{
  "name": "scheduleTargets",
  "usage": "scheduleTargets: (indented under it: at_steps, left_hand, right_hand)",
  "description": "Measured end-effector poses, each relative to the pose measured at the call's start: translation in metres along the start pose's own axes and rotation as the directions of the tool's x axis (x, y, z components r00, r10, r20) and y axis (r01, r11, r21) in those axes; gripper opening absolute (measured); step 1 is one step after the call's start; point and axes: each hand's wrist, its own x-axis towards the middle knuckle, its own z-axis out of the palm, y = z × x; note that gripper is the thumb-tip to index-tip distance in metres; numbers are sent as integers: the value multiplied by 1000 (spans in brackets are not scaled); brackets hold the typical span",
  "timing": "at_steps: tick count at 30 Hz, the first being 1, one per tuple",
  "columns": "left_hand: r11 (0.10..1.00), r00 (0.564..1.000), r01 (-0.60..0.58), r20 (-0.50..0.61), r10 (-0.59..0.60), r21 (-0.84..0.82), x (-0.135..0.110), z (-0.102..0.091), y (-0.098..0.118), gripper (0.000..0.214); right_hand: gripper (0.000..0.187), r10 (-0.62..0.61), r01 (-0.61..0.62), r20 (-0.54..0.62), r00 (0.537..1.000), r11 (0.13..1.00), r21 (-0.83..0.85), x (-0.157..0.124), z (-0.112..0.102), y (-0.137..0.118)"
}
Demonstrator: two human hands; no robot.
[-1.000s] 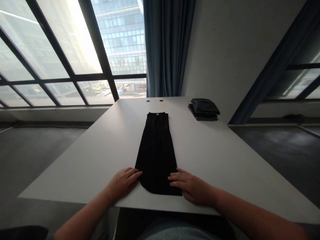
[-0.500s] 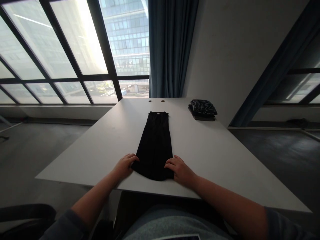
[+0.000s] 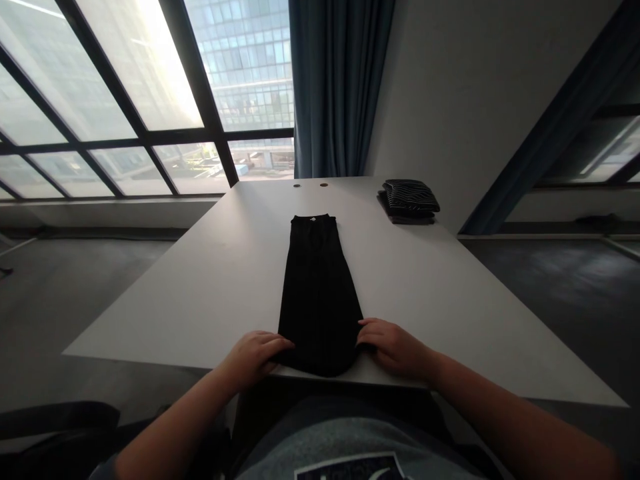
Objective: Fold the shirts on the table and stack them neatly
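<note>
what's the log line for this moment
left hand at near edge of folded black garment | right hand at its opposite edge | folded striped clothes on white table

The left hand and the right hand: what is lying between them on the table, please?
In the head view, a folded black garment lies between the left hand and the right hand, and both hands touch its near end.

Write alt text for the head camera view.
Two bare hands rest at either side of the near end of a long, narrow black garment on a white table: the left hand and the right hand. A folded striped stack lies at the far end, before a tall window and blue curtain.
</note>
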Motion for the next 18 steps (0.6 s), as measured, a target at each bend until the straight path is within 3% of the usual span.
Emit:
scheduleTargets:
  at_steps: [5,11,14,18]
  left_hand:
    - [998,988,49,-144,-55,-46,26,-26,2,36]
    - [974,950,118,-263,-168,-195,93,-60,-41,19]
    - [955,935,175,-262,-237,-238,120,-59,-72,26]
    - [928,927,273,-188,-325,-255,139,-33,-108,29]
  right_hand:
    - [26,278,-268,-73,958,956,117,11,-22,-5]
    - [30,464,-437,-183,866,883,170,65,-49,38]
    - [27,540,-518,-139,830,840,163,87,-54,69]
    - [15,571,-576,-122,812,817,-6,96,-35,105]
